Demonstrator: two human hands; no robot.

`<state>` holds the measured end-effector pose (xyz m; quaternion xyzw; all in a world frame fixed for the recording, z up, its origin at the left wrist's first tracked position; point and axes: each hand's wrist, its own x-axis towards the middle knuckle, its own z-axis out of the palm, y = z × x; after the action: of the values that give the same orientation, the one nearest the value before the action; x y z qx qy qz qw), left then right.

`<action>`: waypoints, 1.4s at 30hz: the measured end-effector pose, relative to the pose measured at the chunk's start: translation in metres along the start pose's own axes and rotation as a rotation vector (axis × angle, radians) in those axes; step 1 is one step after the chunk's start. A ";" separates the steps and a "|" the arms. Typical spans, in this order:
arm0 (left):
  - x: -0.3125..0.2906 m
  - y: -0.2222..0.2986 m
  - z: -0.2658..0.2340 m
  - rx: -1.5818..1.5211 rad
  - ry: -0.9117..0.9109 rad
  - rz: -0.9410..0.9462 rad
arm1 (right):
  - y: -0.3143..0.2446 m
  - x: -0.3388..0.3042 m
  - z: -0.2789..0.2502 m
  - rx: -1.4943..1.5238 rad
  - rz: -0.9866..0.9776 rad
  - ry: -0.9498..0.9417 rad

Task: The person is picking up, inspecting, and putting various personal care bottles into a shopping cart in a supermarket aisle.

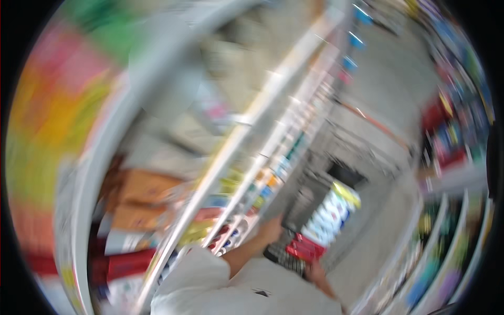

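A wire shopping cart stands in front of me in the aisle. A long pack, white and blue with a yellow far end, lies at its near end. Red material shows at the pack's near side; whether it belongs to the pack is blurred. My left hand is at the cart's near left, beside a dark grey part. My right hand is close against the red material, at the near right. Motion smears the fingers of both hands, so their grip is unclear. A dark gridded thing sits between them, close to my body.
Tall white shelving runs close along my left, with orange-brown packages on it. More stocked shelves curve along the right. Grey floor continues beyond the cart's orange front bar.
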<state>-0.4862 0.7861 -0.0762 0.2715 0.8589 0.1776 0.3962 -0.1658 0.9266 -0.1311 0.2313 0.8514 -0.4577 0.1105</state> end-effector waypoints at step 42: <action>-0.504 0.189 -0.283 -0.960 1.555 1.584 | -0.181 -0.070 -0.114 0.097 -0.283 0.043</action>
<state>-0.3735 0.6038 0.4931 0.3683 0.3100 0.7877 -0.3844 -0.1922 0.9154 0.0924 0.1238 0.8546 -0.5041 0.0154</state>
